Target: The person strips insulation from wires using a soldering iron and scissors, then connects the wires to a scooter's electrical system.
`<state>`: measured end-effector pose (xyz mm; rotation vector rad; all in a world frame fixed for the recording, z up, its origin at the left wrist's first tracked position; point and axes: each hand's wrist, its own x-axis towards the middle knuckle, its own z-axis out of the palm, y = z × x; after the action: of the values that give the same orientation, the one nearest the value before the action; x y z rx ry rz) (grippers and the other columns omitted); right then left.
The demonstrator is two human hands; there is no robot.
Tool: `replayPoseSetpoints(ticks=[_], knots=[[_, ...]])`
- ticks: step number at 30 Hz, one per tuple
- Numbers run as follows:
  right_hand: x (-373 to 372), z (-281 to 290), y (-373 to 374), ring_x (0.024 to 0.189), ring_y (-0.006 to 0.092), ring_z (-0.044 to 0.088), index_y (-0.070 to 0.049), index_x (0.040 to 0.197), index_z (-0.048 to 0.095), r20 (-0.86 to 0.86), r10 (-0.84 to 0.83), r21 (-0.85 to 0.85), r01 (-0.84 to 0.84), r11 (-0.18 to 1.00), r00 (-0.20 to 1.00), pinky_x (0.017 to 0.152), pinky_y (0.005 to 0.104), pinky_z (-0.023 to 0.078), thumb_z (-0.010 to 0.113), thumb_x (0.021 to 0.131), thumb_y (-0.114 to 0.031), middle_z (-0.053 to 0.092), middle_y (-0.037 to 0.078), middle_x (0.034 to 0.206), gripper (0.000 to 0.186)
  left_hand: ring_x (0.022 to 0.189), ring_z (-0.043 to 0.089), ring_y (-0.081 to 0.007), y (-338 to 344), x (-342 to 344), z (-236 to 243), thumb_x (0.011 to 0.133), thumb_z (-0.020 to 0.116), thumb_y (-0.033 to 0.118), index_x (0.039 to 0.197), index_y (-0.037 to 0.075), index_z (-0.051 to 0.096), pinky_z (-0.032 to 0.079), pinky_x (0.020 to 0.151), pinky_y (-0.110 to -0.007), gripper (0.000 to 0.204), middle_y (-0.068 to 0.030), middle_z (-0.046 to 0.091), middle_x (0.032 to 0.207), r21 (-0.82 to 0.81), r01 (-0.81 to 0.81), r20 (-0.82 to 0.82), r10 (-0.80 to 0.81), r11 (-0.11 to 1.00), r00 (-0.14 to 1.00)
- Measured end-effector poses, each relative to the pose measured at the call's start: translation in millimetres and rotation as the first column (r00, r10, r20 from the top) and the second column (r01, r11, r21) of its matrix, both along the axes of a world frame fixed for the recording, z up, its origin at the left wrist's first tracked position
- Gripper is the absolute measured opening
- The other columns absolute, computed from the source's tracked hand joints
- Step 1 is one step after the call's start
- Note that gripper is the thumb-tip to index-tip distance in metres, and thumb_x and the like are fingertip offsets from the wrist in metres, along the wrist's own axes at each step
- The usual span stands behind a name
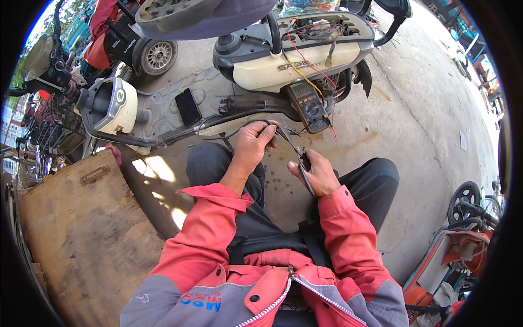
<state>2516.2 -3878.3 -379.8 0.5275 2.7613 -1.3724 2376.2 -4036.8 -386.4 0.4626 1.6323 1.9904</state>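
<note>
My left hand (254, 145) is closed, thumb against fingers, on a dark cable (239, 131) that runs from beside the scooter's footboard. In my right hand (317, 173) is a pair of dark scissors (294, 146). Their blades point up and left to the cable end beside my left fingertips; I cannot tell whether they touch it. Just beyond my hands, a multimeter (308, 106) leans against the side of a cream electric scooter (256, 73). Red and yellow wires (298, 70) run between it and the scooter's opened seat compartment (327, 28).
A black phone (188, 107) lies on the scooter's footboard (158, 103). The raised seat (201, 22) overhangs it. To my left is a worn wooden board (87, 234). An orange machine with a wheel (436, 261) stands at the right, and another vehicle's wheel (158, 56) at the far left.
</note>
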Motion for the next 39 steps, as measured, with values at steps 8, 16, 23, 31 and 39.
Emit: replayPoseSetpoints(ticks=[8,16,23,31,39], knots=[[-3,-2,-4,0.067,0.0393,0.060,0.004,0.079,0.055,0.000,-0.034,-0.088,0.034,0.996,0.999,0.064,0.0443,0.046,0.066,0.083,-0.061,0.059,0.022,0.069,0.066,0.066,0.059,-0.0093,1,1,-3,0.098,0.061,0.017,0.104,-0.001,0.068,0.048,0.061,-0.024,0.020,-0.0028,0.065,0.079,0.021,0.079,0.042,-0.080,0.997,0.996],[-1,-10,-5,0.060,0.0329,0.061,0.005,0.074,0.058,0.000,-0.025,-0.149,0.025,0.988,1.000,0.058,0.0425,0.046,0.063,0.084,-0.065,0.057,0.020,0.061,0.071,0.068,0.059,-0.0098,-1,-2,-6,0.099,0.061,0.019,0.105,-0.002,0.067,0.048,0.063,-0.024,0.022,-0.0034,0.065,0.079,0.020,0.101,0.046,-0.102,0.995,0.994],[1,-9,-7,0.049,0.0207,0.054,0.006,0.065,0.058,-0.043,-0.073,-0.281,0.058,0.958,0.996,0.049,0.0383,0.042,0.067,0.088,-0.056,0.050,0.014,0.050,0.067,0.068,0.059,-0.0100,-4,-4,-6,0.100,0.059,0.020,0.106,-0.001,0.067,0.047,0.064,-0.024,0.024,-0.0037,0.065,0.080,0.015,0.094,0.074,-0.095,0.995,0.993],[-7,-9,-6,0.053,0.0144,0.050,0.004,0.079,0.063,-0.232,-0.282,-0.282,0.213,0.935,0.931,0.054,0.0318,0.044,0.076,0.085,-0.032,0.057,0.009,0.058,0.040,0.084,0.067,-0.0160,-3,1,3,0.103,0.051,0.025,0.113,-0.002,0.066,0.054,0.070,-0.029,0.032,-0.0111,0.069,0.104,0.118,0.166,0.223,-0.189,0.979,0.956],[-28,7,-13,0.077,0.0221,0.062,-0.001,0.103,0.062,-0.573,-0.291,-0.151,0.251,0.956,0.766,0.067,0.0321,0.049,0.078,0.075,-0.010,0.064,0.012,0.089,0.033,0.104,0.065,-0.0240,-1,-1,4,0.105,0.044,0.028,0.123,-0.007,0.059,0.059,0.082,-0.042,0.042,-0.0167,0.063,0.123,0.180,0.217,0.288,-0.262,0.959,0.921]])
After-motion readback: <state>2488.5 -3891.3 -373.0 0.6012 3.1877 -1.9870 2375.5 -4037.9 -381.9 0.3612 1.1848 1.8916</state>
